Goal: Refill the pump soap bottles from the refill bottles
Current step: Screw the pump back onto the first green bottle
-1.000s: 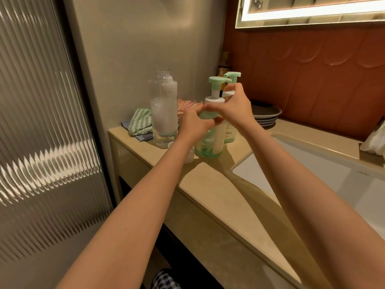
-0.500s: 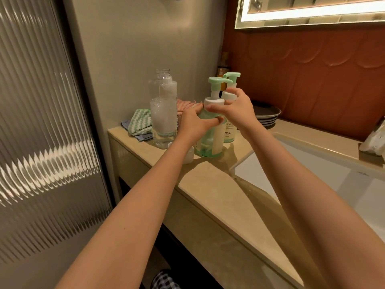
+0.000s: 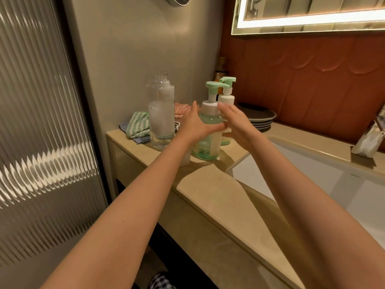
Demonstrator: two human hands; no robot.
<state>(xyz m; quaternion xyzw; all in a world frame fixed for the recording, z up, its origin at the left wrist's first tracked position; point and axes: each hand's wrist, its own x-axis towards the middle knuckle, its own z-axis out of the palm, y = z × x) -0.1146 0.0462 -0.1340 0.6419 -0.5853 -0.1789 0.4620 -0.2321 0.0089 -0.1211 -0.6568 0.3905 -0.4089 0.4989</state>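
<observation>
I see front pump bottle point(image 3: 210, 119) pale green, mint head, white collar; back pump bottle point(image 3: 226, 99) same. Refill bottle point(image 3: 161, 117) clear, white foam. Green-white zigzag cloth point(image 3: 138, 124), pink cloth point(image 3: 181, 109), beige table point(image 3: 218, 195), rust-red scalloped wall point(image 3: 312, 80), dark grey plates point(image 3: 260, 116).

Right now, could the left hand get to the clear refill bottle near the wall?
Probably yes. The left hand, fingers straight, is beside the front pump bottle, and the clear refill bottle stands just to its left on the counter with nothing between them.
</observation>
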